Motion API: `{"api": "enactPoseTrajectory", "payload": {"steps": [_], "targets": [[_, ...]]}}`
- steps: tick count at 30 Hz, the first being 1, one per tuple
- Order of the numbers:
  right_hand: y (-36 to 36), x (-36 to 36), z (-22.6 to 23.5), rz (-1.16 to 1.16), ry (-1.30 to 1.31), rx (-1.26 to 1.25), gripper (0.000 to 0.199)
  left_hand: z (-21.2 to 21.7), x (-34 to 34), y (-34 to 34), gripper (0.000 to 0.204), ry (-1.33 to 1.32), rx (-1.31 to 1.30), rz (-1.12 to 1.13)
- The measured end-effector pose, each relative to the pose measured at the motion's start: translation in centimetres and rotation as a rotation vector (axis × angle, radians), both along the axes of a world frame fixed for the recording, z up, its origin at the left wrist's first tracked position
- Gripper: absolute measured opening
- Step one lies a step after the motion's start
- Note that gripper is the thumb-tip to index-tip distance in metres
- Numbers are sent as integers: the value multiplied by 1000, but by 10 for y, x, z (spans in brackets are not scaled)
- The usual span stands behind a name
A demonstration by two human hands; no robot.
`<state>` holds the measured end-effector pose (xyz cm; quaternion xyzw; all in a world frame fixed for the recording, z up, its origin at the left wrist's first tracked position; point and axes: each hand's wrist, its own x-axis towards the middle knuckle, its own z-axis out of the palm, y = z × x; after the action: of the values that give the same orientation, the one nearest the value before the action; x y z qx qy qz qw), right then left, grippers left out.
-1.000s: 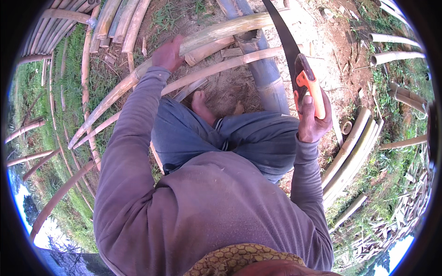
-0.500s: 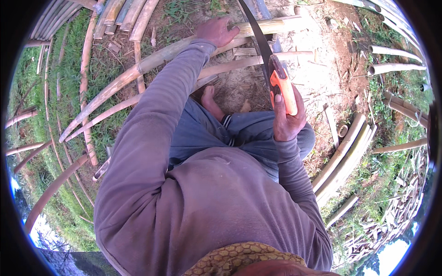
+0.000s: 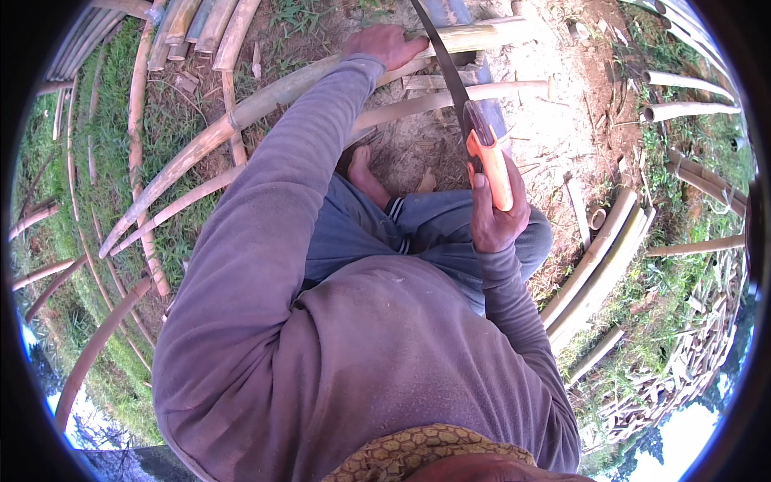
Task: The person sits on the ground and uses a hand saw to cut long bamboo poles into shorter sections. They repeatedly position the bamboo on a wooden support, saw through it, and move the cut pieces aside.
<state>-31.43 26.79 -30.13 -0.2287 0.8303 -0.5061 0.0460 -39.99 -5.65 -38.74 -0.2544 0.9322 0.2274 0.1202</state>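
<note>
My left hand (image 3: 385, 46) is closed over a long bamboo pole (image 3: 277, 94), its thumb close beside the saw blade. In my right hand (image 3: 499, 217) is a handsaw (image 3: 492, 169) with an orange and dark handle. Its long dark blade points away from me and crosses the pole just right of my left hand. Whether the teeth have cut into the bamboo cannot be made out. A second, thinner bamboo pole (image 3: 438, 101) runs nearer to me, under my left forearm. Both poles slope down to the left.
Cut bamboo pieces (image 3: 215, 32) lie at the far left. More bamboo lengths (image 3: 594, 261) rest beside my right knee, with a heap of split scraps (image 3: 683, 361) beyond. Poles (image 3: 691, 111) stick in from the right. My bare foot (image 3: 369, 177) is below the thinner pole.
The saw and my right hand have drawn back slightly toward me. My left hand stays on the bamboo pole, its thumb now nearer the blade. The view has shifted a little.
</note>
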Motion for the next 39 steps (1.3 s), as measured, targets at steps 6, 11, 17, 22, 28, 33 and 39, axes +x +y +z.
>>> {"api": "enactPoseTrajectory", "payload": {"steps": [6, 11, 17, 22, 28, 33, 39], "targets": [[3, 2, -11, 8, 89, -23, 46, 1, -1, 1, 75, -19, -15, -12], [3, -2, -19, 5, 95, -31, 48, -5, -1, 2, 78, 5, -21, 1], [20, 11, -27, -31, -120, -262, 43, 10, 6, 6, 77, -1, -33, 18], [-25, -28, -37, -5, 52, -157, 41, 3, 2, 5, 76, -4, -33, -11], [19, 13, -27, -94, -221, -287, 45, 2, -2, 4, 76, -9, -33, -35], [25, 17, -32, -99, -245, -321, 43, 1, 5, 5, 78, 13, -59, -13], [-54, -36, -41, 3, -111, -300, 42, -30, 11, -23, 91, 116, 90, -7]]}}
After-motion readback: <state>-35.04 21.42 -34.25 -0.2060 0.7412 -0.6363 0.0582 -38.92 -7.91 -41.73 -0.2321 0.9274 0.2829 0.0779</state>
